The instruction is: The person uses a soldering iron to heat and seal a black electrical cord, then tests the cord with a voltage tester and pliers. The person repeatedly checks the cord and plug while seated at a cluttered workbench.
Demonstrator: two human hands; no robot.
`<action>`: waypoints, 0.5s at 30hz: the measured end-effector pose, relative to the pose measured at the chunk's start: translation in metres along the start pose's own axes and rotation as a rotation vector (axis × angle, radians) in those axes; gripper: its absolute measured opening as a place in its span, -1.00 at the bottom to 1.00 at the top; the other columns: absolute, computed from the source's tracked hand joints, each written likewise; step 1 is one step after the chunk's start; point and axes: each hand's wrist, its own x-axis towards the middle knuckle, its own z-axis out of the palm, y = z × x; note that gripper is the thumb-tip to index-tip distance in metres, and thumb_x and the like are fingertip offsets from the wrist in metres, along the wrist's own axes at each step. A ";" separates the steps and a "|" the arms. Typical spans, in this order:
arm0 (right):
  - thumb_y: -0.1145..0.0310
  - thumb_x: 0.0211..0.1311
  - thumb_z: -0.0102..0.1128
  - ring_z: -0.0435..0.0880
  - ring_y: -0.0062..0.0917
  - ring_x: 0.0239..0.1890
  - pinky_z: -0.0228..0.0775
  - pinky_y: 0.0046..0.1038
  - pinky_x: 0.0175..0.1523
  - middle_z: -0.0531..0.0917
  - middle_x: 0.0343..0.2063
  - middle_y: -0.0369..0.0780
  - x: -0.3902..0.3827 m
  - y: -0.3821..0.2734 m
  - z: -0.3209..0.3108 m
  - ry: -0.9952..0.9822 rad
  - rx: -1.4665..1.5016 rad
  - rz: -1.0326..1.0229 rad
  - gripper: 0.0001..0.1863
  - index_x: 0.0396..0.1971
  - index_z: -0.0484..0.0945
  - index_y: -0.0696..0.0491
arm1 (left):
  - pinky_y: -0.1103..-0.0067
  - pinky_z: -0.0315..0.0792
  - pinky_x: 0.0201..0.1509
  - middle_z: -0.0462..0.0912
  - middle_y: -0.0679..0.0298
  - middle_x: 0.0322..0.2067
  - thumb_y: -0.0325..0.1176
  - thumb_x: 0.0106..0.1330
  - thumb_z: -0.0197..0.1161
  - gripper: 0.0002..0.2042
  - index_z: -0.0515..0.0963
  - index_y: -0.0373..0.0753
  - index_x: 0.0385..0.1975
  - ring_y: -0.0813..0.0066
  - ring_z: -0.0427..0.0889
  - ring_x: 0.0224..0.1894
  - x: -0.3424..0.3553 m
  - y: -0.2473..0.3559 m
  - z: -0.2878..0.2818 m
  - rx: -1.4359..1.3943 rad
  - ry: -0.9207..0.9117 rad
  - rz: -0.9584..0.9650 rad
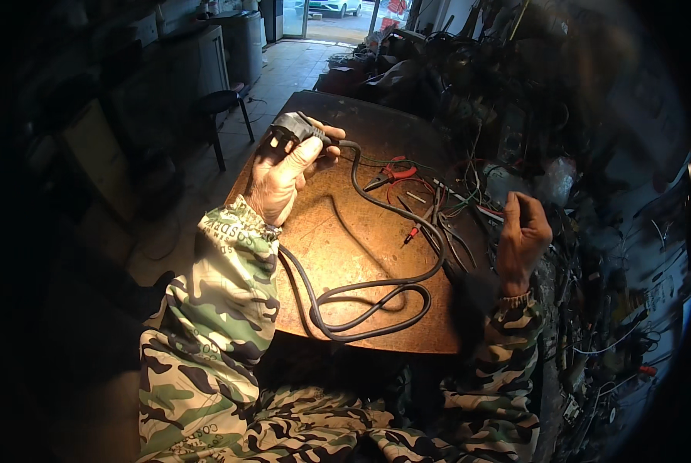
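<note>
My left hand (283, 174) holds a black moulded plug (295, 128) raised above the lit wooden table (322, 231). Its black cable (372, 197) runs down across the table and lies in loops toward the front edge. My right hand (523, 235) is lifted at the table's right, thumb and fingers pinched; anything between the fingertips is too small to make out. Between my hands lie red-handled cutting pliers (395, 171), a red-and-black probe (413, 231), several dark tools (457, 239) and a tangle of thin coloured wires (469, 193).
A black stool (214, 102) stands beyond the table's left side. Dark heaps of parts and cables (515, 92) crowd the back and right, with crumpled clear plastic bags (557, 181) beside the table. A tiled floor (276, 69) leads to an open doorway with a car outside.
</note>
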 end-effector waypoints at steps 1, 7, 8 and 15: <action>0.42 0.30 0.25 0.63 -0.49 -0.45 0.45 -0.49 -0.33 0.67 -0.46 -0.19 -0.017 0.009 -0.007 0.045 -0.018 0.016 -0.85 -0.33 0.66 0.21 | 0.44 0.59 0.11 0.56 0.03 0.05 -0.39 0.49 0.10 -0.80 0.43 -0.24 0.04 0.38 0.63 -0.02 0.005 -0.013 -0.002 -0.077 -0.028 -0.030; 0.45 0.32 0.22 0.62 -0.50 -0.45 0.44 -0.46 -0.34 0.64 -0.47 -0.17 -0.057 0.024 -0.014 0.057 -0.021 0.112 -0.87 -0.30 0.65 0.21 | 0.38 0.60 0.11 0.60 0.12 0.00 -0.33 0.50 0.09 -0.75 0.47 -0.27 0.07 0.37 0.64 -0.05 0.005 -0.012 -0.013 -0.323 -0.015 -0.109; 0.42 0.34 0.21 0.61 -0.53 -0.42 0.44 -0.48 -0.31 0.65 -0.46 -0.19 -0.058 0.019 -0.011 0.048 -0.011 0.105 -0.85 -0.28 0.65 0.21 | 0.37 0.59 0.11 0.62 0.15 -0.02 -0.32 0.50 0.09 -0.75 0.47 -0.27 0.07 0.36 0.64 -0.05 0.003 -0.009 -0.020 -0.330 0.005 -0.115; 0.41 0.37 0.19 0.59 -0.61 -0.39 0.42 -0.55 -0.27 0.65 -0.44 -0.24 -0.061 0.027 -0.014 0.149 0.063 0.174 -0.83 -0.24 0.63 0.22 | 0.36 0.48 0.14 0.39 0.35 -0.43 -0.28 0.52 0.02 -0.75 0.42 -0.30 0.03 0.49 0.46 -0.31 -0.001 0.000 -0.023 -0.330 0.065 -0.147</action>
